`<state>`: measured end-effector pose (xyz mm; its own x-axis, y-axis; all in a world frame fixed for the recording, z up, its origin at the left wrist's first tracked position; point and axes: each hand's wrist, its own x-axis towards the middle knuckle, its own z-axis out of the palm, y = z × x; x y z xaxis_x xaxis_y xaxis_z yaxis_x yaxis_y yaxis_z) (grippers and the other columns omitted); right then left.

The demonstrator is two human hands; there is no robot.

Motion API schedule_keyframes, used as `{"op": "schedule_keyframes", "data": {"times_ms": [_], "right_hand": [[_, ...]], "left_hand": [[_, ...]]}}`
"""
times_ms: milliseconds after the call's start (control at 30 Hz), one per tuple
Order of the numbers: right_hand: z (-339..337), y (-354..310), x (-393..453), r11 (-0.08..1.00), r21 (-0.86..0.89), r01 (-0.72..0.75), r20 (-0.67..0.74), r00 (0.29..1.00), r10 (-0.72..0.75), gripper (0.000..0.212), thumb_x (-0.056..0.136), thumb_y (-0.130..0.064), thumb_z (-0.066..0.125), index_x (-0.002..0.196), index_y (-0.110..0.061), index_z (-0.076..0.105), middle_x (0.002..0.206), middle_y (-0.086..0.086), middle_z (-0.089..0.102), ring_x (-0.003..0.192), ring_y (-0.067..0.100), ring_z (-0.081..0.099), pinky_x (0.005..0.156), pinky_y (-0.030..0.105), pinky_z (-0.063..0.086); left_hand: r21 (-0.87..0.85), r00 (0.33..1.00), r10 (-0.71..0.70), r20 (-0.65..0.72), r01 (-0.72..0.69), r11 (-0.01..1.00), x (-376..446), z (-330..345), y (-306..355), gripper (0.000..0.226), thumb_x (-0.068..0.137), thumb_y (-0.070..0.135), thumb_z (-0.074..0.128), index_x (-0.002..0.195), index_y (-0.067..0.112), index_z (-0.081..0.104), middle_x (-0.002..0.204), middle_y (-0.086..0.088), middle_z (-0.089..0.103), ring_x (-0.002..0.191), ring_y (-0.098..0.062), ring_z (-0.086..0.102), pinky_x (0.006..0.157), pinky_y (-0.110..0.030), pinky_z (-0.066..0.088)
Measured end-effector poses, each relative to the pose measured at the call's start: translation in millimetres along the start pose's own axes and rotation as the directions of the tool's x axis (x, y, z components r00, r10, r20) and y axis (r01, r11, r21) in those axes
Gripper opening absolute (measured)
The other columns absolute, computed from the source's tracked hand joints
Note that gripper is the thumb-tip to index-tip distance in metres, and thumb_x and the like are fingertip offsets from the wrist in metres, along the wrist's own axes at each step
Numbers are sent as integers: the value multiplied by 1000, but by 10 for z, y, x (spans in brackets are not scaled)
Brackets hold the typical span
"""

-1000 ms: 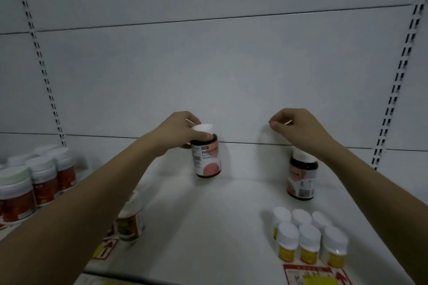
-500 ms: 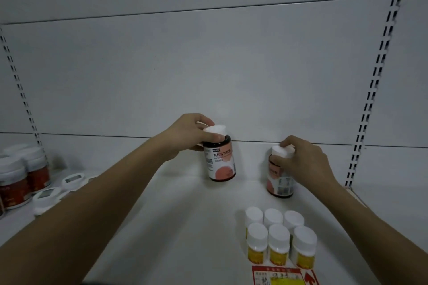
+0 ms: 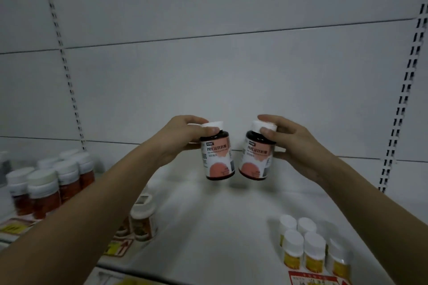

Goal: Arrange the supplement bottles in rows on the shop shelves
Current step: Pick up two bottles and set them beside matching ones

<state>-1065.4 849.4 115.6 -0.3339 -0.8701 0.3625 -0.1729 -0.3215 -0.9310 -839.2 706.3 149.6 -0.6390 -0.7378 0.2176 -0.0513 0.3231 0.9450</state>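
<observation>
A person's left hand (image 3: pixel 183 136) and right hand (image 3: pixel 289 143) each clasp a dark supplement bottle (image 3: pixel 217 157) (image 3: pixel 256 157) by its white cap, both held side by side above the white shelf (image 3: pixel 208 215), labels forward, apparently to start a row.

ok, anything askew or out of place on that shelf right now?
Nothing spilled or damaged. The two dark bottles, one in the left hand and one in the right hand, tilt apart at the top. One lone bottle stands apart from the rows, half hidden by the left forearm.
</observation>
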Motion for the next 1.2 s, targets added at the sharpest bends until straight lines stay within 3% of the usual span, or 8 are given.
{"op": "schedule_keyframes", "data": {"times_ms": [233,400,633,767,833,1000,1100,1200], "right_hand": [[1257,-253,98,982,186,17,101,994,-36,58,59,-39,82,114,-23,71,109,2,74,93,15,72,68,29,58],[2415,-409,62,971,238,-7,181,983,-38,47,64,-35,79,108,-20,74,105,5,75,90,14,69,71,29,58],[4058,-648,-47,950,310,-24,327,941,-83,42,70,-43,74,109,-28,72,106,0,74,97,20,66,85,40,53],[4887,-760,-70,936,352,-32,415,901,-125,51,66,-49,81,112,-30,71,108,0,73,98,20,65,89,41,51],[5268,-811,-64,932,362,-30,447,883,-145,53,63,-50,82,111,-30,71,107,0,73,97,19,66,91,42,52],[6102,-818,20,927,373,-40,481,863,-156,48,62,-55,78,102,-29,74,94,-4,74,82,12,66,72,33,56],[6542,-735,156,928,367,-64,511,848,-143,48,64,-54,75,101,-23,74,84,-4,74,71,7,69,58,26,55],[6988,-641,338,934,351,-69,546,825,-144,54,65,-52,74,106,-17,71,82,-4,75,68,6,70,55,22,54]], "left_hand": [[-112,978,70,-196,-94,989,-717,-1048,60,34,80,23,78,111,14,69,101,-5,76,90,-18,73,72,-26,57],[-129,960,58,-273,-96,987,-1359,-1935,-3,27,81,25,75,106,16,70,95,-1,77,82,-12,73,70,-24,56],[-146,927,24,-374,-84,986,-2423,-3208,-84,45,69,37,74,107,14,72,94,-3,76,87,-17,69,68,-28,54],[-95,875,30,-482,-86,992,-2934,-3829,-132,47,68,38,73,112,21,69,109,-7,74,100,-27,69,86,-43,55],[-93,852,20,-524,-81,992,-3142,-4105,-173,49,68,39,73,114,25,68,110,-10,72,100,-30,69,87,-45,55],[-106,787,15,-617,-102,989,-3490,-4758,-324,51,70,42,72,118,25,66,107,-5,74,92,-23,71,72,-35,58],[-123,750,-1,-662,-107,987,-3603,-5107,-470,52,72,42,72,120,22,66,110,-5,73,98,-27,69,72,-35,55],[-125,723,-17,-690,-96,988,-3623,-5429,-645,53,72,42,73,120,21,66,111,-7,73,98,-28,69,73,-35,54]]}}
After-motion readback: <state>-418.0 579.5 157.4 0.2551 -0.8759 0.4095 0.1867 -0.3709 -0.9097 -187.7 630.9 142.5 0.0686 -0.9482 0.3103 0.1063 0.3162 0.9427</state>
